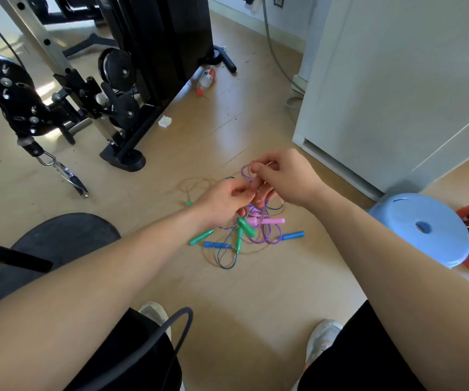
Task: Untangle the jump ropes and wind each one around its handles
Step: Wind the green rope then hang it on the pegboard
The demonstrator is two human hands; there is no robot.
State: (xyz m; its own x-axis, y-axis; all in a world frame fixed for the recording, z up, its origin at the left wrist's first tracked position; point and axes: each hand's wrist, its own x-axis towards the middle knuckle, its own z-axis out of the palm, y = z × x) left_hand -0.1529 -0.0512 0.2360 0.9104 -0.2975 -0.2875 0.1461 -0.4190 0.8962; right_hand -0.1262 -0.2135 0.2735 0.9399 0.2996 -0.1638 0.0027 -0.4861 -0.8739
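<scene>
- Picking at the knot: right hand (282,176) hangs over the far edge of the tangle (251,239), with its fingers (256,168) pinching a loop of purple cord (245,171) lifted clear of the pile.
- Left hand (227,197) is over the tangle's left side, lower than the right hand and just beside it. Its fingers are curled in. Whether they grip a strand is hidden by the hand itself, so it cannot be told.
- The tangle lies on the floor (256,306), between the two forearms.
- Key relation: the purple cord drops from the right fingers toward the person and into the tangle. It resurfaces as loops on the tangle's right side, next to the pink handle (273,221).
- The pink handle sits mid-tangle, right below both hands, with its long axis running left-right.
- Green handles (201,237) are at the tangle's left and centre. Blue handles (292,235) are at its right edge and near-left edge, well apart from each other.
- Judgement: this is an early stage, since nothing is wound and all the cords cross.
- Judgement: the left hand is nearer the pile, so it is better placed to pin or feed strands while the right hand draws the purple loop up and away from the tangle.
- Risk: the thin tan cord (196,182) loops out past the tangle's far-left side, and a hard pull could cinch it.
</scene>
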